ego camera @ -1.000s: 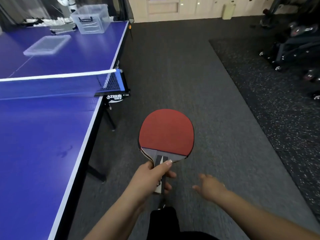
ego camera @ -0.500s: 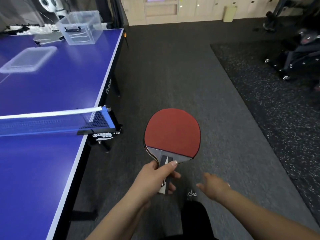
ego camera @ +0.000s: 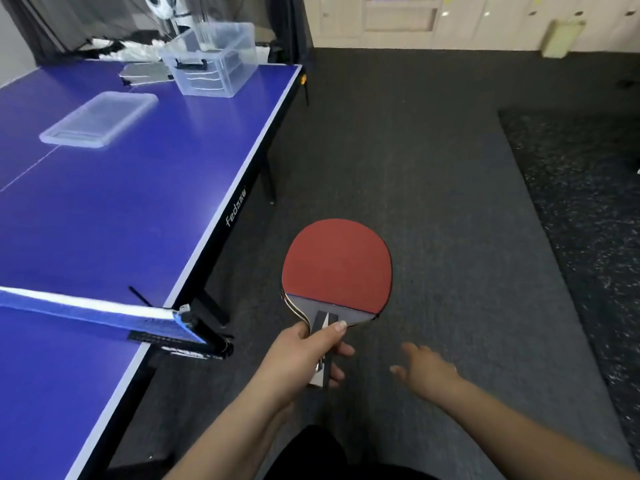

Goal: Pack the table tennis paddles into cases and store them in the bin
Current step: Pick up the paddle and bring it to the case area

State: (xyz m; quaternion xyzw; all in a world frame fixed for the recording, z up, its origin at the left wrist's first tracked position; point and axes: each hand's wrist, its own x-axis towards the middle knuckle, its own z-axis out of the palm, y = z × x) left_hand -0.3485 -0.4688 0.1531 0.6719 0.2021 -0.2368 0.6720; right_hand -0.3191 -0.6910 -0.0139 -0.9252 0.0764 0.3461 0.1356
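Head view: left hand fingers wrap paddle handle — blade above.

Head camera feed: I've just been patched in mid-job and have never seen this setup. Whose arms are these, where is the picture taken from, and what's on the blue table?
There is no machine here. The view comes from a wide-angle camera worn on a person's head, looking forward and down, so the two bare arms at the bottom are that person's own. The left hand has its grip around the handle of a red table tennis paddle, held over the dark floor beside the table. The right hand is relaxed and holds nothing. On the blue table, past the net, stand a clear plastic bin near the far corner and, apart from it, its flat clear lid. Grey items beside the bin may be cases; too blurred to tell.
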